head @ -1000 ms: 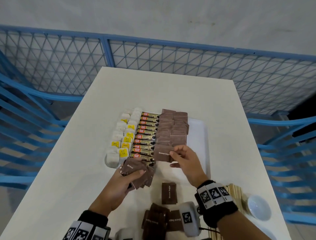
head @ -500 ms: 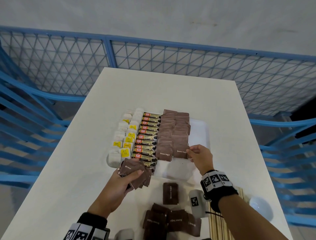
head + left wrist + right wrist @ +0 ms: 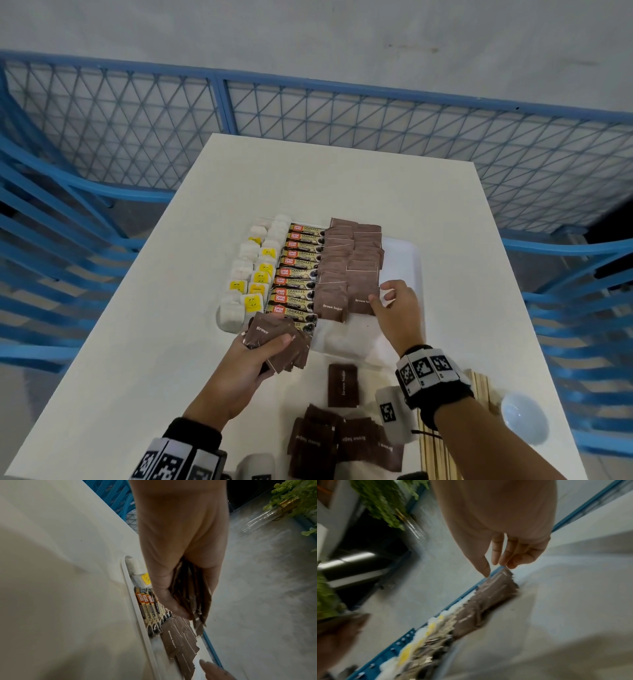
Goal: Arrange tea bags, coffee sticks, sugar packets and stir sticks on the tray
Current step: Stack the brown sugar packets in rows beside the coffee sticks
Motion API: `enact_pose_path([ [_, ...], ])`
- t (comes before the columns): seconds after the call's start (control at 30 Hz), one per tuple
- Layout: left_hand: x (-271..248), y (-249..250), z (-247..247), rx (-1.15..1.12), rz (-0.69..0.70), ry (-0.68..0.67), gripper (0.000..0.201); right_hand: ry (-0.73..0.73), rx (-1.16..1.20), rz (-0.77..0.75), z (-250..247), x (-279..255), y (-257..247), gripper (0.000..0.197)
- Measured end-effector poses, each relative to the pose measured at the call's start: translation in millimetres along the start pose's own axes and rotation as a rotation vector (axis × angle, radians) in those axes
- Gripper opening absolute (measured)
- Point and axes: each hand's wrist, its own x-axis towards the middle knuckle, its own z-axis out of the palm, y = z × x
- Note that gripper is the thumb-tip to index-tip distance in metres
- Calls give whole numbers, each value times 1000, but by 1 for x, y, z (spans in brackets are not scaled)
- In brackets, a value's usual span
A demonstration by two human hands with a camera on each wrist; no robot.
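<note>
Left hand is curled round a fan of sugar packets at the tray edge; right hand, fingers relaxed, is touching 1 laid packet.

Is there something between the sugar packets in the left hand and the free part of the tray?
Nothing visible blocks it. The left hand holds the packet stack beside the tray, whose bare near part lies open by the right hand.

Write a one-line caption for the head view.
Left hand holds spare sugar packets; right hand touches one on the tray.
</note>
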Motion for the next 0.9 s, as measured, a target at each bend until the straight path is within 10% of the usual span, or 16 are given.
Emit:
enact_pose_path([
  [0.3,1,1,8,31,20,8,34,-695,269,-86,1,-59,-59,17],
  [0.9,3,2,4,-32,-26,99,30,-557,643,262,-5,-47,-33,4],
])
